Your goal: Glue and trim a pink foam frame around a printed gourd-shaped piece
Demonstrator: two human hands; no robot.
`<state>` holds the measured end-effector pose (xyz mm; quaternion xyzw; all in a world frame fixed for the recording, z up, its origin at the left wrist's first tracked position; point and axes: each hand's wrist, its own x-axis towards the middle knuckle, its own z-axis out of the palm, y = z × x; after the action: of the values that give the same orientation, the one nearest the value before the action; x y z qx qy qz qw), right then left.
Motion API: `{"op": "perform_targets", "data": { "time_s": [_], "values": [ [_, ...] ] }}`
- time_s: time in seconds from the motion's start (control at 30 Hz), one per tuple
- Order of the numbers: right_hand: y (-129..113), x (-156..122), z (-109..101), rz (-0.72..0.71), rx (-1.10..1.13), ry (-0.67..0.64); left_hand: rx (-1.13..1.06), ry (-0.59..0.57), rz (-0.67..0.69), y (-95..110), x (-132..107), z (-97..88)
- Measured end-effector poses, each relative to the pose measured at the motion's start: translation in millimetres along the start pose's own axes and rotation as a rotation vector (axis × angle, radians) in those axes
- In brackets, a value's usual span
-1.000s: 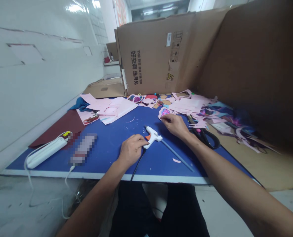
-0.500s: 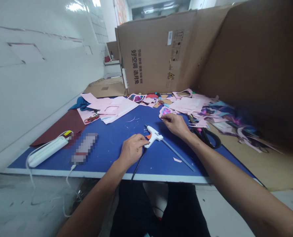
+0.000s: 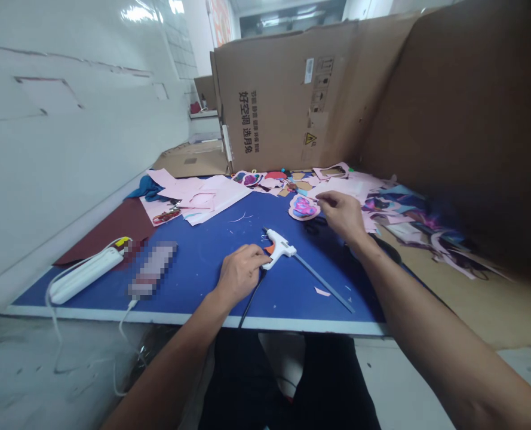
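My left hand [image 3: 242,272] is closed around the handle end of a white hot glue gun [image 3: 281,248] with an orange trigger. A long translucent glue stick [image 3: 323,282] sticks out of its back, and a black cord runs down from the handle. The gun lies on the blue tabletop, nozzle pointing away. My right hand [image 3: 343,216] hovers at the far right, thumb and forefinger pinched; whether anything is between them is hidden. Just left of those fingertips lies a scalloped pink-edged cutout [image 3: 304,207] with a purple-blue picture. A dark object [image 3: 314,226], partly covered, is below the hand.
Pink paper sheets [image 3: 202,200] and many scraps [image 3: 337,190] line the far side. Left are a white power strip [image 3: 88,276], a blurred phone-like item [image 3: 153,269] and maroon sheet [image 3: 108,236]. A tall cardboard box [image 3: 278,107] walls off the back; brown cardboard [image 3: 466,298] lies right.
My right hand has moved right, off the pink-edged cutout, which now shows fully. My left hand and the glue gun have stayed in place.
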<state>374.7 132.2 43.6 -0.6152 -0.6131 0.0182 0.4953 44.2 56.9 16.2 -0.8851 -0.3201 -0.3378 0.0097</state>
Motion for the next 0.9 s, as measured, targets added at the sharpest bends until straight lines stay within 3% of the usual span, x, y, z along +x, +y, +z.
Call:
{"op": "perform_targets", "data": {
  "time_s": [0.27,0.9],
  "values": [
    [24.4,11.7,-12.3,0.183,0.047,0.117,0.021,0.005,0.019,0.6,-0.3,0.4],
    [43.4,11.4,-3.5,0.201,-0.036,0.038,0.065,-0.011,0.051,6.2,1.0,-1.8]
  ]
}}
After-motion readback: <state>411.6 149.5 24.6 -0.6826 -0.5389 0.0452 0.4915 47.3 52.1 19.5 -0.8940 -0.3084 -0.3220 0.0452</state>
